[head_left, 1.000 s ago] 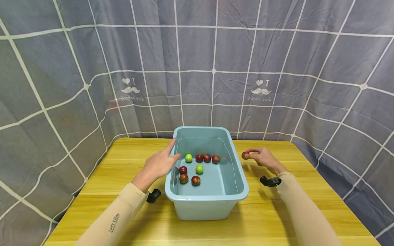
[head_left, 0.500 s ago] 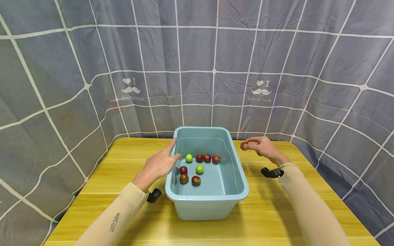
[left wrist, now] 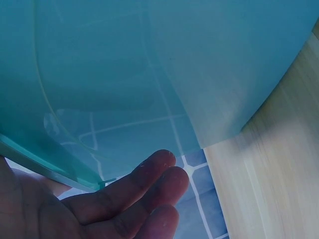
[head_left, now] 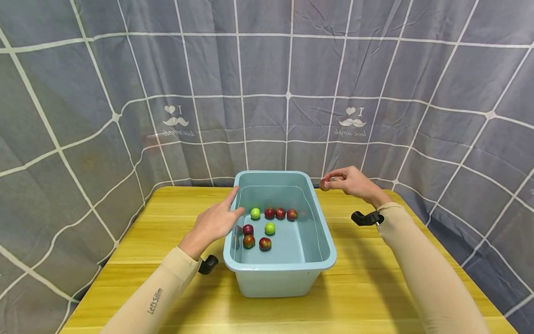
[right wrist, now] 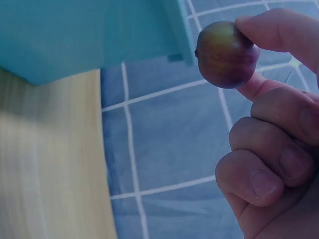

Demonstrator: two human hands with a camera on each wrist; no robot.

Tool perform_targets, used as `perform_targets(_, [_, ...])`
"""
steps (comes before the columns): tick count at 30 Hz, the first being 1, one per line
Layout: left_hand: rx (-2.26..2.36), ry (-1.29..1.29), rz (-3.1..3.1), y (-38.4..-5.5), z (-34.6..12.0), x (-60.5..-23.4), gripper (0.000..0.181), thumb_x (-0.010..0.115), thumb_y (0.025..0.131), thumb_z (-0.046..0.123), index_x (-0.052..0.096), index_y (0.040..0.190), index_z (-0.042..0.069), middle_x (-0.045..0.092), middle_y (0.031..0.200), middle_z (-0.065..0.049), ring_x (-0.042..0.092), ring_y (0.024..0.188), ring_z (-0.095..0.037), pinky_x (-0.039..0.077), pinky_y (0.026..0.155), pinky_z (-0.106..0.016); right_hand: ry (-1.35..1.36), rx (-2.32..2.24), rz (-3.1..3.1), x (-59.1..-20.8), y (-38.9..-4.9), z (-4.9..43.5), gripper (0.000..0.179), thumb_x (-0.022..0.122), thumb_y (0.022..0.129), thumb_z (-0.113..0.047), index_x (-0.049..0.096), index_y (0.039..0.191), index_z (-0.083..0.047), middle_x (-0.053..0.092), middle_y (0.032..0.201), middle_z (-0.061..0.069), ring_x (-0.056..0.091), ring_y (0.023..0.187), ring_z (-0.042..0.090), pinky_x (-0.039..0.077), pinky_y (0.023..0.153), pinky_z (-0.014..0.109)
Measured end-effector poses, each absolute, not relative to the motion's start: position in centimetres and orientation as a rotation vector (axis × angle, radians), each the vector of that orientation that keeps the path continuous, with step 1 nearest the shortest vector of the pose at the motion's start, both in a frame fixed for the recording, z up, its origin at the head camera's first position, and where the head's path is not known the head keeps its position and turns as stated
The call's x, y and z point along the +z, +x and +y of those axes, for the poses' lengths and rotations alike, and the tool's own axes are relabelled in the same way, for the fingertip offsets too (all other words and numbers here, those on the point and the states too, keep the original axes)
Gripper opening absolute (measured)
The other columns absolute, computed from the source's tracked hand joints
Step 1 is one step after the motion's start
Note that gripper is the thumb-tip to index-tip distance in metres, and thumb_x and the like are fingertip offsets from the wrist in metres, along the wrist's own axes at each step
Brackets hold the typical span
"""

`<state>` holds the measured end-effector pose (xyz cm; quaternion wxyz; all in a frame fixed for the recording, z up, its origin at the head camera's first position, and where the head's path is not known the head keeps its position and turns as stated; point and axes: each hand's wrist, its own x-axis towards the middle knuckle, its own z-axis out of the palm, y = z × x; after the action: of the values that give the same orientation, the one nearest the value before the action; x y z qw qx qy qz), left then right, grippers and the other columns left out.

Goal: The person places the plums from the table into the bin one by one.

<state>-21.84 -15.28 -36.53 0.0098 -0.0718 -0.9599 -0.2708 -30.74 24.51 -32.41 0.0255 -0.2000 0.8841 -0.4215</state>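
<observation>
A light blue plastic tub stands on the table. My left hand rests at its left rim, index finger stretched along the edge and thumb reaching over it. In the left wrist view, several fingers extend fairly straight outside the tub's wall. My right hand is raised beyond the tub's right rim, pinching a red-green plum between thumb and index finger; the other fingers are curled. Inside the tub lie several dark red plums and two bright green round fruits, one near the left wall, another green fruit near the middle.
The wooden table extends on both sides of the tub. A grey curtain with white grid lines hangs behind it and at the sides. A black wrist-worn device sticks out at the right wrist, another device at the left.
My right hand has risen from near the tabletop with the plum, moving up, away from me and slightly left toward the tub's rim. The left hand and the tub's contents stay as they were.
</observation>
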Motion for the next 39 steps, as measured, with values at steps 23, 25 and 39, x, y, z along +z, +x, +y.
perform_targets(23, [-0.853,-0.209,-2.991,-21.9,-15.5,-36.5,0.075,0.040,0.097,0.054,0.009,0.163,0.035,0.065,0.094,-0.010,0.059,0.075,-0.024,0.042,0.054,-0.036,-0.832,-0.932,2.773,-26.2,-30.0,18.3,0.023,0.073,0.089,-0.037,0.077,0.107,-0.022,0.041,0.060,-0.002,0.036,0.058,0.015,0.037,0.066,0.033])
perform_targets(25, [-0.857,-0.211,-2.990,-22.0,-15.5,-36.5,0.075,0.040,0.097,0.054,0.009,0.163,0.035,0.066,0.096,-0.010,0.060,0.076,-0.024,0.042,0.054,-0.036,-0.869,-0.904,2.750,-25.9,-29.9,17.6,0.021,0.073,0.090,-0.036,0.078,0.104,-0.023,0.036,0.059,-0.002,0.032,0.056,0.015,0.034,0.063,0.031])
perform_targets(39, [-0.875,-0.215,-2.995,-22.1,-15.4,-36.7,0.075,0.041,0.097,0.054,0.009,0.163,0.036,0.065,0.091,-0.009,0.060,0.073,-0.024,0.042,0.054,-0.036,-1.044,-0.584,2.696,-25.6,-30.3,12.8,0.010,0.073,0.087,-0.028,0.078,0.094,-0.024,0.035,0.058,-0.004,0.029,0.056,0.012,0.030,0.060,0.030])
